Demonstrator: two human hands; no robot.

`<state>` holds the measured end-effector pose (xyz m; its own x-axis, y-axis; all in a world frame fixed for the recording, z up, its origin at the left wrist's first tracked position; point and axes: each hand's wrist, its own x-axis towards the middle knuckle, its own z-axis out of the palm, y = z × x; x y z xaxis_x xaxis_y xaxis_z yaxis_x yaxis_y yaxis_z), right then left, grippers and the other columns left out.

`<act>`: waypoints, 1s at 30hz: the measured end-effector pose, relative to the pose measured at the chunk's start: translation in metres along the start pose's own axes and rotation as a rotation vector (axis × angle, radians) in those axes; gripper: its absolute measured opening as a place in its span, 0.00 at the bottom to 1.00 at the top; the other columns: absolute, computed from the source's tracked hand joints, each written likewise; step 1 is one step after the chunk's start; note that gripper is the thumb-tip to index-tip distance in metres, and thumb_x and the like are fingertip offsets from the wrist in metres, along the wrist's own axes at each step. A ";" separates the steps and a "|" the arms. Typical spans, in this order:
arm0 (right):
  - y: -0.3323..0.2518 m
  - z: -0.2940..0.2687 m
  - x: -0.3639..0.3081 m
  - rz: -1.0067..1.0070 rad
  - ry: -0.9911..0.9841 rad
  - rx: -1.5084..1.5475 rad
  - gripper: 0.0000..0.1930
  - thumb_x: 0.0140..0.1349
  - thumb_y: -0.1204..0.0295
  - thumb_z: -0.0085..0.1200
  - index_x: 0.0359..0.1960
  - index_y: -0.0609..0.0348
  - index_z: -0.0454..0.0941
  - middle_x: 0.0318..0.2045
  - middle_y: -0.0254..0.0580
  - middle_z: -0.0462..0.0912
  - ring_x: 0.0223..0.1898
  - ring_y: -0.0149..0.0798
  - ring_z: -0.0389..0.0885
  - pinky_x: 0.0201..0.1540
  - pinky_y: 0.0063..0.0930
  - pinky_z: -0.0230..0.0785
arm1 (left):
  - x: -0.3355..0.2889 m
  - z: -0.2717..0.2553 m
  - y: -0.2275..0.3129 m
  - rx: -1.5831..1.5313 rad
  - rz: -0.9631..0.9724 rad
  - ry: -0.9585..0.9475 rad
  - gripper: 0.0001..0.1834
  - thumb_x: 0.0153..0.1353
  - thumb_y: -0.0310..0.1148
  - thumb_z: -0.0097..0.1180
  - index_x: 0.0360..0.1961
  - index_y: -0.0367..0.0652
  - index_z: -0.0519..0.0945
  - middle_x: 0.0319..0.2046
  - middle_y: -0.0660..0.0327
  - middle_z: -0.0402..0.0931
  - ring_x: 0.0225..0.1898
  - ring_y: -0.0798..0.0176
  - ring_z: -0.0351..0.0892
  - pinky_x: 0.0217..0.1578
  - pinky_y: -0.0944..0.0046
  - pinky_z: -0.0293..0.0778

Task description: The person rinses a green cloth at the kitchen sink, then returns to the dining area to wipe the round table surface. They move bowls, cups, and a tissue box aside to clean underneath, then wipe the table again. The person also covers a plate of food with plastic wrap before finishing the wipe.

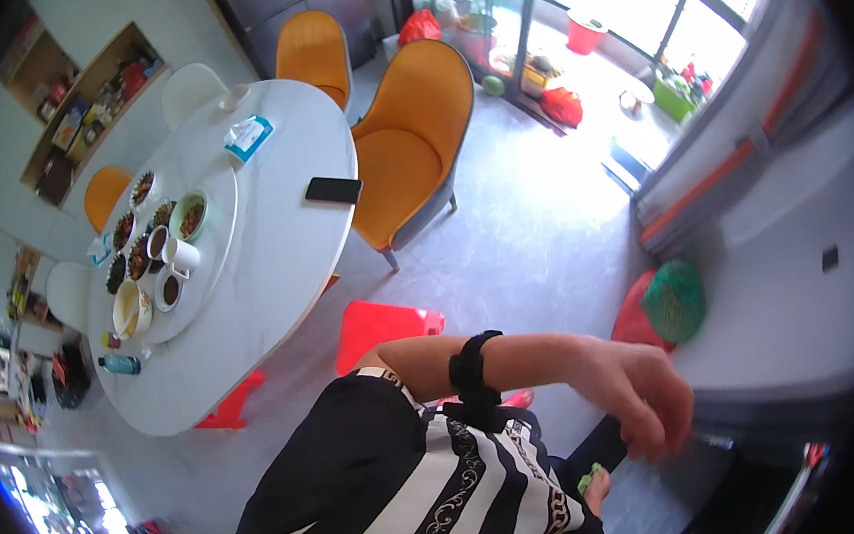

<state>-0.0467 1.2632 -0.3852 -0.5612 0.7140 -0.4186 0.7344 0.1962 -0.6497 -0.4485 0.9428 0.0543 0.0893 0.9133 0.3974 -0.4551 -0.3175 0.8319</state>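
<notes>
My left arm, with a black band on its wrist, reaches across to the right in front of my body. My left hand (pixel 635 391) hangs bent at the wrist, its fingers loosely curved and slightly blurred. I see nothing between them. Lower down, beside the striped black and white clothing (pixel 456 506), my right hand (pixel 597 491) is partly hidden by it. Its fingers are closed round a small light green piece (pixel 589 476), whose kind I cannot make out. Below my left hand lies a dark, shadowy surface (pixel 705 481).
A white oval table (pixel 289 238) at left bears several dishes (pixel 140 254), a tissue pack (pixel 248 137) and a phone (pixel 333 190). Orange chairs (pixel 416 127) stand beyond it. A red stool (pixel 377 329) is close by. Red and green bags (pixel 673 303) lie at right.
</notes>
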 end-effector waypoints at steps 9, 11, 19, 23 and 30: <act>-0.158 -0.025 0.366 -0.180 -0.153 -0.156 0.15 0.63 0.70 0.51 0.48 0.63 0.79 0.35 0.41 0.83 0.33 0.37 0.81 0.39 0.33 0.75 | -0.080 -0.275 -0.053 -0.379 0.057 1.633 0.09 0.64 0.39 0.56 0.42 0.48 0.80 0.34 0.64 0.81 0.35 0.67 0.81 0.36 0.66 0.75; -0.233 -0.007 0.437 -0.275 -0.258 -0.040 0.15 0.64 0.71 0.49 0.50 0.63 0.78 0.32 0.42 0.83 0.35 0.36 0.83 0.36 0.33 0.76 | -0.112 -0.299 -0.057 -0.377 0.177 1.895 0.07 0.64 0.38 0.55 0.39 0.50 0.81 0.32 0.65 0.81 0.33 0.67 0.80 0.33 0.65 0.74; -0.499 0.182 0.638 -0.262 -0.694 -0.008 0.09 0.65 0.74 0.50 0.46 0.59 0.77 0.24 0.32 0.76 0.21 0.30 0.76 0.23 0.27 0.71 | -0.176 -0.402 -0.043 -0.484 0.475 2.058 0.06 0.63 0.34 0.55 0.39 0.47 0.79 0.30 0.63 0.80 0.30 0.66 0.80 0.25 0.69 0.73; -0.611 0.259 0.679 -0.475 -0.925 -0.161 0.08 0.67 0.69 0.53 0.44 0.58 0.78 0.22 0.31 0.75 0.18 0.29 0.73 0.20 0.27 0.69 | -0.189 -0.505 0.019 -0.518 0.627 2.117 0.05 0.63 0.36 0.56 0.36 0.47 0.79 0.27 0.64 0.80 0.25 0.69 0.80 0.21 0.68 0.71; -0.883 0.367 0.746 -0.358 -1.055 -0.340 0.11 0.66 0.66 0.54 0.43 0.59 0.79 0.24 0.33 0.76 0.22 0.31 0.75 0.24 0.29 0.71 | -0.158 -0.646 0.174 -0.002 0.467 1.915 0.09 0.66 0.37 0.53 0.38 0.45 0.79 0.29 0.63 0.81 0.29 0.68 0.81 0.29 0.66 0.76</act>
<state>-1.2538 1.3755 -0.3563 -0.6792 -0.3009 -0.6695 0.4441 0.5578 -0.7012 -1.1140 0.9083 -0.1136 -0.9263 -0.1967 -0.3213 -0.1567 -0.5746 0.8033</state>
